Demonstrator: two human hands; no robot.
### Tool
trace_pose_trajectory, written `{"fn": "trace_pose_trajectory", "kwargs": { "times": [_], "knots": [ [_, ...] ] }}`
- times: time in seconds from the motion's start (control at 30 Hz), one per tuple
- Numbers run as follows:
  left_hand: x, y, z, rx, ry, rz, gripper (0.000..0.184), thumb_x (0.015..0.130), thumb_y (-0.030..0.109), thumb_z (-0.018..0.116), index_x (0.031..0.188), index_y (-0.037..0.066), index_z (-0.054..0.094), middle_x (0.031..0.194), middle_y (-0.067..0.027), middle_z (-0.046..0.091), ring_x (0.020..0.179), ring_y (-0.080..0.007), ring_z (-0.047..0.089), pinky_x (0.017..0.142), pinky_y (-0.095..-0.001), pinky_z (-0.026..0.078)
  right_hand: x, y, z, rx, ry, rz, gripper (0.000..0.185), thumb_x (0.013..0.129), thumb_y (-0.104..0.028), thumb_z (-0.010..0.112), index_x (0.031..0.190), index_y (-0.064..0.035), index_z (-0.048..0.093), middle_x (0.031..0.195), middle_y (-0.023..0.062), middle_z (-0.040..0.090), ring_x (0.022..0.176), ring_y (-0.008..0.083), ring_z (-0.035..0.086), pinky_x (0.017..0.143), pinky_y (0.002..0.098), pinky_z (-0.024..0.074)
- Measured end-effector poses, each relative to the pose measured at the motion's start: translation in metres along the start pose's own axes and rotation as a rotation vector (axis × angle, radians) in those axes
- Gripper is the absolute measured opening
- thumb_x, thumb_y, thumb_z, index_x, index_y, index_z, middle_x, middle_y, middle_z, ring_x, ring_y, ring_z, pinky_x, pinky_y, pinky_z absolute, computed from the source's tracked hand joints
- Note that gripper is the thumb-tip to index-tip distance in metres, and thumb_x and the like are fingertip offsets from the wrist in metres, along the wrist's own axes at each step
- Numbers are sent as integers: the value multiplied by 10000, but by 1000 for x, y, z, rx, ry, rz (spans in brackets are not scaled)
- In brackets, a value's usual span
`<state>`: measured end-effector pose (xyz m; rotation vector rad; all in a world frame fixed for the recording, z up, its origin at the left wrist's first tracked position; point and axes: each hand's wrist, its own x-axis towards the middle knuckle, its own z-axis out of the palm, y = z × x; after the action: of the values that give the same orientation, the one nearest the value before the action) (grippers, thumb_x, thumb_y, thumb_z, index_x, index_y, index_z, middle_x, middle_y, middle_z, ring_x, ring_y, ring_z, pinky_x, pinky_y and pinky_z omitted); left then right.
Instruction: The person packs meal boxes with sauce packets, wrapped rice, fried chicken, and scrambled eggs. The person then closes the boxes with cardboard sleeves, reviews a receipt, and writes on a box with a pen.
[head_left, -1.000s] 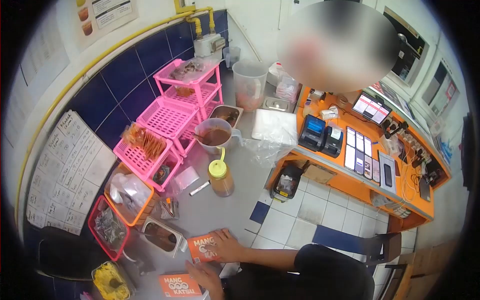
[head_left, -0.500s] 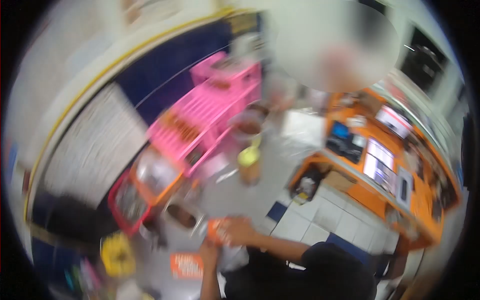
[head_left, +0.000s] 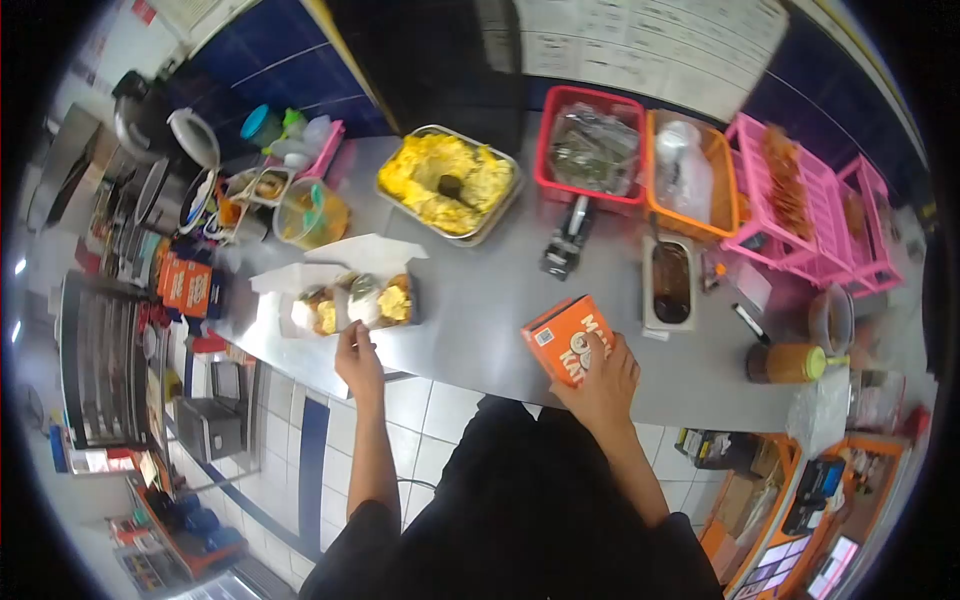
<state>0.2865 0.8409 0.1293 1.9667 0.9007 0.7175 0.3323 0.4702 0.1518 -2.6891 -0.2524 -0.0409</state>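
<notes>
We grasp the orange box [head_left: 553,335] in our right hand [head_left: 600,385]; our left hand [head_left: 358,355] is at the near edge of two open food boxes [head_left: 385,250], though we cannot tell whether its fingertips pinch anything. Just right of the right-hand grip sits a sauce tub [head_left: 668,324]; farther, beyond both hands, lies a tray [head_left: 505,205] of yellow food [head_left: 430,180].

orange box [head_left: 560,330]: "MAN… KAT…", rest under right hand [head_left: 604,382] | whiteboard [head_left: 650,50]: handwriting illegible

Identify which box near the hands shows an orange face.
The orange box under the right hand, lettered in white; the open boxes by the left hand show food.
</notes>
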Motion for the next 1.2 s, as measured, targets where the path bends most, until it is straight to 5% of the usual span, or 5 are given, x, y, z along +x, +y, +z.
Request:
{"fn": "trace_pose_trajectory", "kwargs": {
  "times": [0.27,0.43,0.7,1.03,1.2],
  "knots": [
    [39,-84,-18,21,109,-122,287,993,237,615,1004,-38,698,803,-78,678,658,-118,607,575,-280,509,24,-120,88,-5,-212,-518,414,848,-264,698,1192,-52,607,1365,284,514,1300,475,485,1102,601,364],
    [59,-102,-7,-338,-61,-752,365,972,274,627,1189,19,482,1009,-111,611,715,-194,619,575,-325,510,50,-109,181,-441,-282,-378,293,899,-161,575,1162,-37,611,1287,223,603,1236,407,556,1144,542,341],
    [54,-108,8,-253,-26,-623,576,904,167,619,1336,-62,314,862,-203,665,675,-276,672,658,-376,545,55,-96,139,-386,-315,67,322,914,-264,595,1161,-57,620,1252,229,623,1213,380,577,1154,527,319],
    [48,-133,1,79,-139,-483,735,841,215,648,1416,-109,324,965,-266,693,916,-411,685,873,-446,514,108,-200,207,642,-546,138,550,916,-349,692,1330,2,599,1093,206,735,1042,294,715,917,353,544],
    [35,-93,-4,135,-240,-341,671,843,264,669,1335,-91,384,960,-267,709,890,-425,696,859,-465,522,116,-188,193,495,-441,96,360,847,-308,682,995,20,693,904,223,720,863,337,722,779,434,546]
  ]
}}
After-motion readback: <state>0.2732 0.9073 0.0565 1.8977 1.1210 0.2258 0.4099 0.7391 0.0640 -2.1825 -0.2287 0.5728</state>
